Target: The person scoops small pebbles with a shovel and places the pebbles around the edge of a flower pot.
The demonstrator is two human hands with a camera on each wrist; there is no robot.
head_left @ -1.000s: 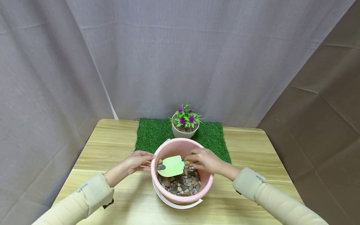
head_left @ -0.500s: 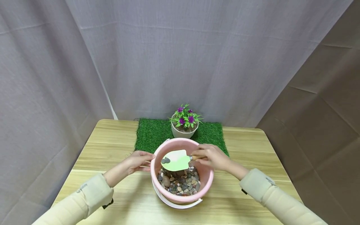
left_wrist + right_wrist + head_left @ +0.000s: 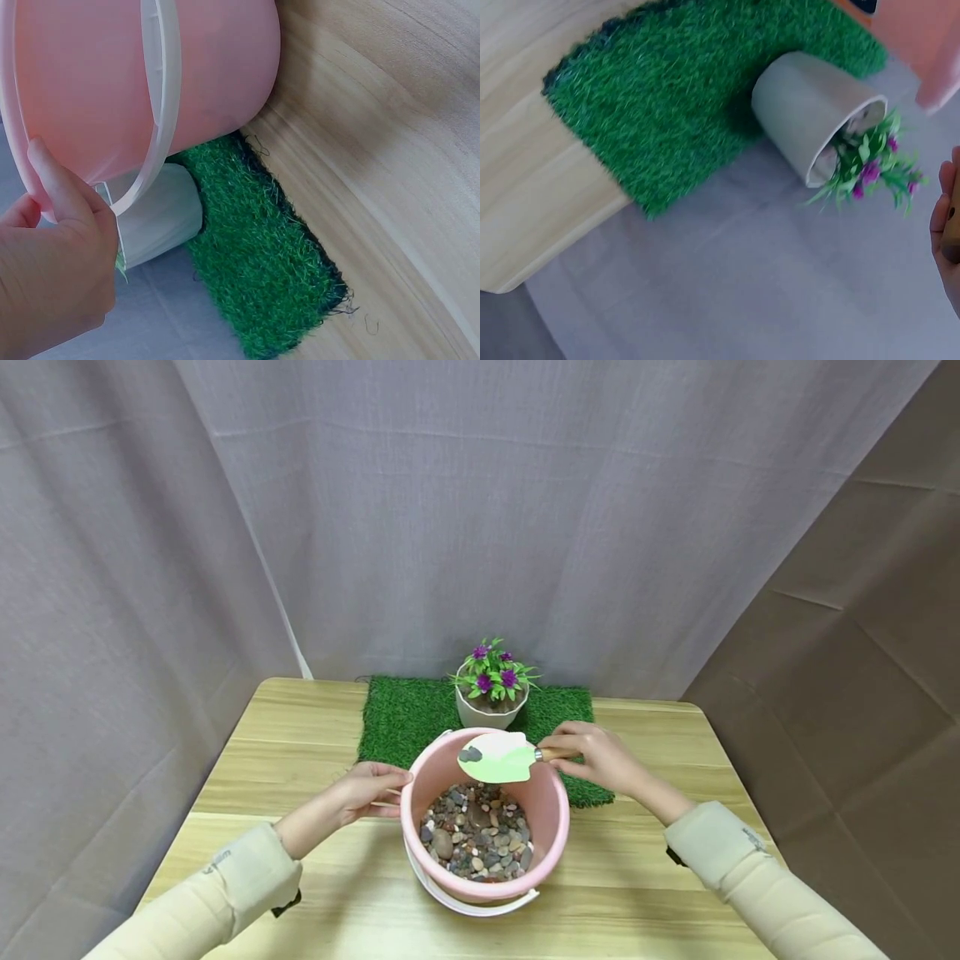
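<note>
We see the pink bucket (image 3: 487, 890) on the wooden table (image 3: 660, 868). The left hand (image 3: 371, 789) is on the bucket's left side, and its thumb and fingers pinch the rim. The right hand (image 3: 594, 757) is up by the bucket's far right edge, with its fingers curled round the brown handle (image 3: 562, 753) of the little shovel (image 3: 501, 760). The shovel's light green blade is over the bucket's far part, above the pebbles (image 3: 477, 843) inside. A bit of gray stone (image 3: 469, 754) lies on the blade's tip, but we can't tell if it is one stone or two. Behind the bucket we see a white pot (image 3: 487, 717) with purple flowers (image 3: 508, 678), standing on a green grass mat (image 3: 408, 718). The bucket's white carrying loop (image 3: 483, 910) hangs down at its front.
</note>
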